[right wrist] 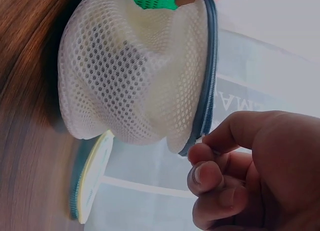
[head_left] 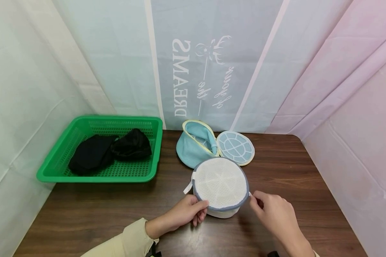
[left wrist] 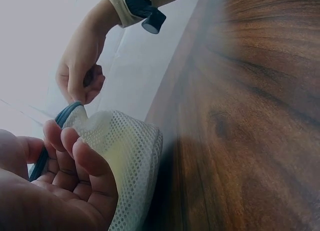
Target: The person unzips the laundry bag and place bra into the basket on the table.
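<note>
A round white mesh laundry bag with a grey-blue zipped rim stands on the table in front of me, its lid lying over the top. My left hand pinches the rim at the near left, thumb on top and fingers beneath. At the right side of the rim, my right hand pinches the small zipper pull between thumb and forefinger. In the right wrist view the zipper runs along the bag's edge with its teeth joined up to my right fingertips. The mesh side looks creased.
Behind the white bag, a light blue mesh bag with yellow trim stands unzipped, its round lid flipped out to the right. A green plastic basket at the left holds two black cloth items. Printed curtains border the wooden table.
</note>
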A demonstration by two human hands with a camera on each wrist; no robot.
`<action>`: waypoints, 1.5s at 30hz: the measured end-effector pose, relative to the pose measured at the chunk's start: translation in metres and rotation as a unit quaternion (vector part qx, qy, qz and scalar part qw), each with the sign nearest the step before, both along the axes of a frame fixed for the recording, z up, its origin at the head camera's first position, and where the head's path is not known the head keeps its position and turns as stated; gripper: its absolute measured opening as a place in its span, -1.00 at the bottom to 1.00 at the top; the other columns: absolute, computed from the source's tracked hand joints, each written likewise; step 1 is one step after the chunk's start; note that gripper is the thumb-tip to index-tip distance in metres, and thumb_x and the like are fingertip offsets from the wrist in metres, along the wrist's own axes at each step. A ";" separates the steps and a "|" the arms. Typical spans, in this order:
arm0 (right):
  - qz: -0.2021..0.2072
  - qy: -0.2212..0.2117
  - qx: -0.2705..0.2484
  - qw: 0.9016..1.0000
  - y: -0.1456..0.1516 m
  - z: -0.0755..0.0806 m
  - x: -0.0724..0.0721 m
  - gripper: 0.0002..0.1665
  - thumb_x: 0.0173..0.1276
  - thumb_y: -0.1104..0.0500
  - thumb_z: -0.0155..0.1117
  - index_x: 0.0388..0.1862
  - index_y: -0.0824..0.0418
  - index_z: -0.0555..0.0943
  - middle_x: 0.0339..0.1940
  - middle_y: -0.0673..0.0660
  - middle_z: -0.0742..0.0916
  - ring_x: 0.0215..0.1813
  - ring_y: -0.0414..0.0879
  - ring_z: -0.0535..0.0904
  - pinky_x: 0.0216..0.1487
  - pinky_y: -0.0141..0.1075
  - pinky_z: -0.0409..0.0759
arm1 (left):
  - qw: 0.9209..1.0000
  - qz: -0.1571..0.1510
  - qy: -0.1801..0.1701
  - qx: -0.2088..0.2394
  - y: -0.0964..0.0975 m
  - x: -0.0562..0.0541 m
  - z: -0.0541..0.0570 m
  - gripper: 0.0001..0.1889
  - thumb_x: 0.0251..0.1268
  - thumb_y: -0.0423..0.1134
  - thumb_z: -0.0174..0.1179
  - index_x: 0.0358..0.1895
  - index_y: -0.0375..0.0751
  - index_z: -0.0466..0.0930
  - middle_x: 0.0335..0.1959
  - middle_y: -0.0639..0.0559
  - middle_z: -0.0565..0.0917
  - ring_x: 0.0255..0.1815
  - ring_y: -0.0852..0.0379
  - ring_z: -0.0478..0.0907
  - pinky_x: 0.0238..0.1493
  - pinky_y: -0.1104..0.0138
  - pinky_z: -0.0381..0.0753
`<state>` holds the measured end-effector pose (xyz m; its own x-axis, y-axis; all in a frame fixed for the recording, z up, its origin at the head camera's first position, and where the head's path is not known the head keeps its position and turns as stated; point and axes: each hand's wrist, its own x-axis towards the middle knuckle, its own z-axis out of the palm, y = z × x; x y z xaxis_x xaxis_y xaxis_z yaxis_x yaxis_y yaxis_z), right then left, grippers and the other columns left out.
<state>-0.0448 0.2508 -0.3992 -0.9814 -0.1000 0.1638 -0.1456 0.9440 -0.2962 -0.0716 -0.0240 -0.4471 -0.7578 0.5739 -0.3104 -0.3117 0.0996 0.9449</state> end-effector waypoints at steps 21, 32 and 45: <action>0.054 -0.011 -0.027 0.998 0.001 -0.001 0.011 -0.42 0.25 0.24 0.41 -0.70 -0.14 0.23 -0.76 -0.27 0.21 -0.65 -0.42 0.09 -0.62 -0.44 0.09 | 0.999 -0.006 -0.018 0.028 0.003 0.000 -0.002 -0.58 0.62 -0.13 0.00 -0.42 -0.37 0.51 -0.59 0.10 0.53 -0.59 0.28 0.44 -0.61 0.49 0.45; 0.185 0.038 -0.066 0.980 -0.006 -0.009 0.013 -0.38 0.17 0.30 0.44 -0.66 -0.20 0.22 -0.65 -0.39 0.15 -0.59 -0.54 0.07 -0.60 -0.59 0.04 | 0.999 -0.026 0.001 0.044 0.004 -0.001 0.000 -0.53 0.64 -0.13 -0.03 -0.31 -0.60 0.42 -0.56 0.10 0.51 -0.57 0.25 0.44 -0.60 0.47 0.44; 0.229 0.055 -0.075 0.969 -0.023 -0.011 0.014 -0.42 0.23 0.25 0.44 -0.64 -0.20 0.24 -0.63 -0.40 0.15 -0.57 -0.56 0.05 -0.58 -0.66 0.03 | 0.999 -0.031 0.002 0.043 0.007 0.000 0.001 -0.53 0.65 -0.13 -0.03 -0.32 -0.57 0.43 -0.56 0.09 0.51 -0.55 0.26 0.44 -0.59 0.47 0.44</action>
<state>-0.0305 0.2280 -0.4106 -0.8151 -0.4884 0.3117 -0.5782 0.7197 -0.3843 -0.0720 -0.0173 -0.4463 -0.7208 0.6442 -0.2557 -0.3046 0.0370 0.9518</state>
